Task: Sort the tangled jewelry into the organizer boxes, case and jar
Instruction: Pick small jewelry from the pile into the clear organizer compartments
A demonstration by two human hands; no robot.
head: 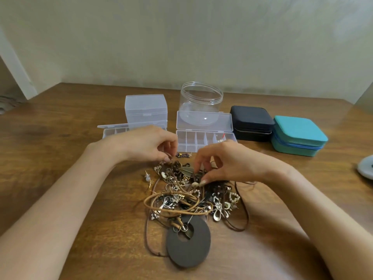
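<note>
A tangled pile of jewelry (189,197) lies on the wooden table (60,138) in front of me: brown cords, metal charms, pearl pieces and a large dark round pendant (187,245). My left hand (145,144) hovers at the pile's far left edge, its fingertips pinching a small piece there. My right hand (220,160) reaches in from the right and pinches a strand near a pale bead. Behind the pile stands an open clear organizer box (203,138) with dividers. A second open organizer box (115,132) is partly hidden by my left hand.
A shut clear box (146,108) and an open clear jar (201,98) stand at the back. To the right are a black case (252,122) and a teal case (298,136), both zipped. A white dish (366,168) sits at the right edge. A small dark piece (183,155) lies apart.
</note>
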